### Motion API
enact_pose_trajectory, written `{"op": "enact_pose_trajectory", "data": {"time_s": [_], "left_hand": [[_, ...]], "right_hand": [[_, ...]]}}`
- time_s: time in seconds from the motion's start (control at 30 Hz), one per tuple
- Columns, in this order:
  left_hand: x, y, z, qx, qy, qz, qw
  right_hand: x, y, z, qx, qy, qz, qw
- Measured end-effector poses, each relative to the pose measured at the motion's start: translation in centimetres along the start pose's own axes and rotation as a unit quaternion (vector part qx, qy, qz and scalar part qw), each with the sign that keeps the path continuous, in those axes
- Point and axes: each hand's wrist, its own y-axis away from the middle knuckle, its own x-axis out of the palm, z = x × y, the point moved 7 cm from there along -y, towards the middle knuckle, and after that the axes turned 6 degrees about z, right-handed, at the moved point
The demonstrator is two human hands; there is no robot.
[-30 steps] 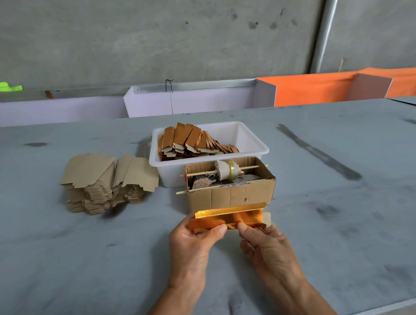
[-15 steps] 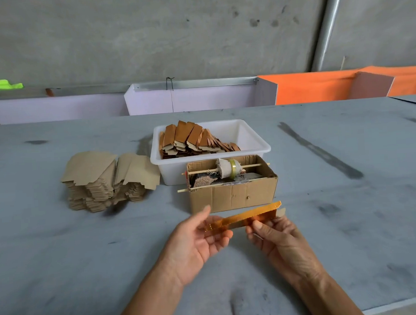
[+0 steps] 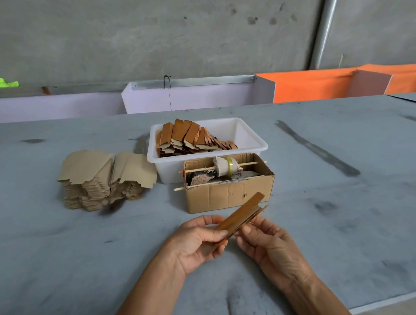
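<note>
A flat folded gold-brown card piece (image 3: 242, 213) is held above the grey table, tilted up toward the far right. My left hand (image 3: 197, 243) grips its near end, thumb on top and fingers curled beneath. My right hand (image 3: 263, 239) pinches its right edge from the side. Just behind the hands stands a small cardboard box (image 3: 228, 192) with a tape roll (image 3: 227, 168) on a wooden stick across its open top. A white plastic bin (image 3: 249, 140) behind it holds several folded gold-brown pieces (image 3: 188, 139).
A stack of unfolded tan card blanks (image 3: 101, 178) lies left of the bin. White and orange panels (image 3: 198, 94) line the table's far edge below a concrete wall. The table's near edge (image 3: 393, 299) runs along the lower right.
The card piece was lifted off the table in front of the cardboard box, folded flat and turned edge-up toward the right. My left hand went from open beside it to gripping its near end.
</note>
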Motion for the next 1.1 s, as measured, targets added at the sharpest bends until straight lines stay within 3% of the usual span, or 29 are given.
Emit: {"op": "enact_pose_trajectory", "data": {"time_s": [0.5, 0.67, 0.97, 1.03, 1.1], "left_hand": [[-0.5, 1.0, -1.7, 0.118, -0.165, -0.083, 0.976], [-0.1, 0.9, -1.3, 0.122, -0.132, -0.064, 0.982], [-1.2, 0.7, -1.8, 0.116, -0.211, -0.09, 0.966], [-1.8, 0.7, -2.2, 0.128, -0.181, -0.129, 0.967], [-2.1, 0.5, -1.8, 0.137, -0.07, -0.157, 0.976]], "right_hand": [[0.9, 0.3, -0.7, 0.016, 0.123, -0.065, 0.99], [0.3, 0.3, -0.2, -0.015, 0.173, -0.121, 0.977], [0.1, 0.7, 1.0, 0.004, 0.156, -0.132, 0.979], [0.0, 0.7, 0.9, 0.008, 0.137, -0.143, 0.98], [0.0, 0.6, 0.7, 0.004, 0.1, -0.16, 0.982]]}}
